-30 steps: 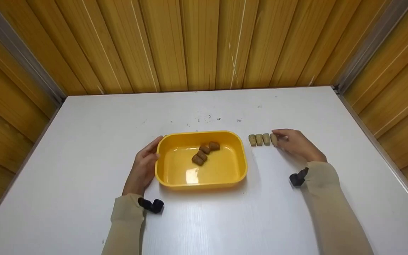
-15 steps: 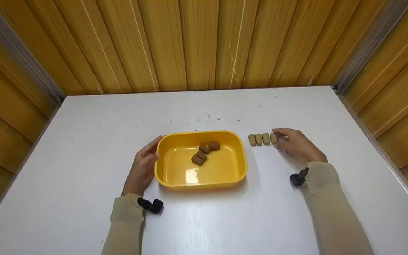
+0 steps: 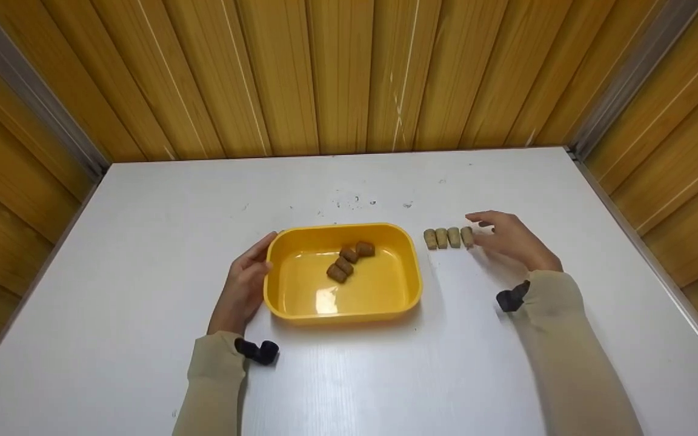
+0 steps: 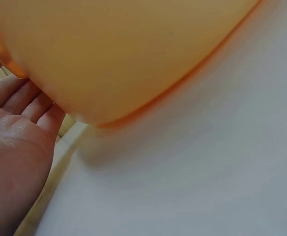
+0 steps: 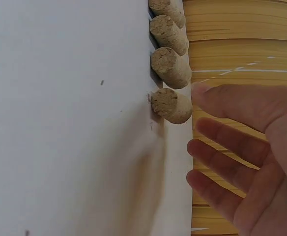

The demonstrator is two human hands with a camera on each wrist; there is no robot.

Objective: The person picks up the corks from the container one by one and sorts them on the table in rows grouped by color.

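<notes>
My left hand (image 3: 246, 284) grips the left end of a yellow plastic tray (image 3: 343, 317), thumb at the rim and fingers along the outer wall. In the left wrist view the tray's side (image 4: 124, 54) fills the upper part, the palm beside it. Several short brown cylinders (image 3: 337, 272) lie inside the tray. To its right, several light tapered corks (image 3: 442, 238) lie side by side in a row. My right hand (image 3: 509, 242) hovers with spread fingers at the row's right end. The right wrist view shows the thumb tip close to the end cork (image 5: 172, 105), nothing held.
Everything rests on a white table (image 3: 337, 387) with small dark marks (image 3: 358, 200) behind the tray. Wood-patterned panels (image 3: 337, 72) stand along the table's back and both sides.
My right hand's fingers have spread and drawn up off the end cork, which now shows fully in the row. My left hand and the tray stay in place.
</notes>
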